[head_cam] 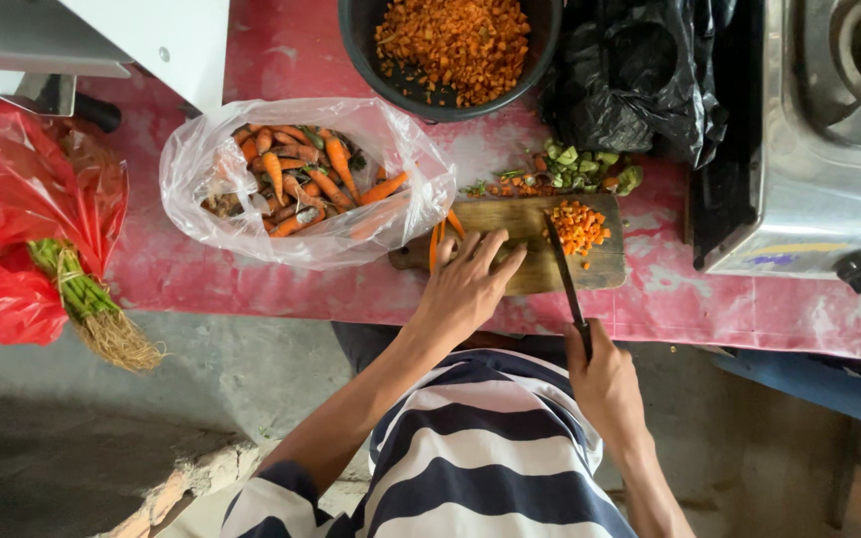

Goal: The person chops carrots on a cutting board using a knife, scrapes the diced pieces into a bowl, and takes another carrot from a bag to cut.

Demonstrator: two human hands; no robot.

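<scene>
**A:** Hands are both busy: left hand (470, 284) is pressed flat, fingers spread, on carrot strips (440, 239) at the left end of the cutting board (520, 224). Right hand (605, 384) is clenched around the handle of a dark knife (562, 264), with the blade pointing far, next to the diced carrot pile (580, 227).

**B:** Those left fingertips sit pretty close to the blade, so I'd say a slip could nick them. The board also overhangs near the clear bag of carrots (301, 179), and a shove might scatter dice onto the pink surface (749, 309).
</scene>
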